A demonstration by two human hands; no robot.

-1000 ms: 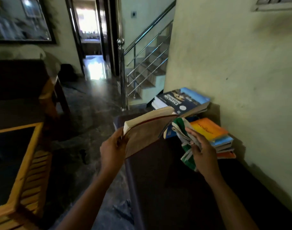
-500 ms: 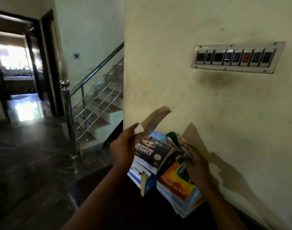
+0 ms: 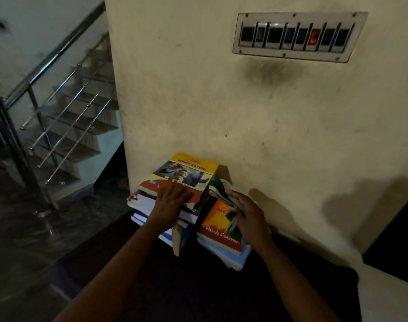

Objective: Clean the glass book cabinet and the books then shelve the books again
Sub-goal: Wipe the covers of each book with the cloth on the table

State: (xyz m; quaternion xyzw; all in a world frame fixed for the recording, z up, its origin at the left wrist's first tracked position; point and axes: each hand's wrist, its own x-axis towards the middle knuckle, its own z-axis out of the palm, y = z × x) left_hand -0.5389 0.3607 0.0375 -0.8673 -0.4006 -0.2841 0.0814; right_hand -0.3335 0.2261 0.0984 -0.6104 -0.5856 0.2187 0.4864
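at the foot of a scuffed cream wall (image 3: 221,112), two stacks of books sit side by side on a dark surface (image 3: 198,287), both close against the wall. the left stack (image 3: 140,203) is topped by a yellow paperback (image 3: 191,168) whose cover band reads "business statistics" in red, above a blue-toned photo collage and a red lower panel. its long axis runs from the person toward the wall, title end nearest the wall, and the book is turned slightly to the right. the person's left hand (image 3: 169,201) lies palm down on the half of that cover farther from the wall, fingers straight and gripping nothing. the right stack is topped by an orange paperback (image 3: 215,226) with "paulo co" legible in white script on its red lower band and "alc" near its top; the rest is hidden. it too lies lengthwise toward the wall. over it, the right hand (image 3: 249,217) has its fingers curled round a crumpled green-and-white cloth (image 3: 222,194), which covers part of the orange cover; whether the hand touches the book cannot be told. high on the wall a metal switch panel (image 3: 296,36) shows one rocker glowing red, with a dark smudge beneath it. past the wall's left corner, a staircase with a steel railing (image 3: 59,89) climbs away.
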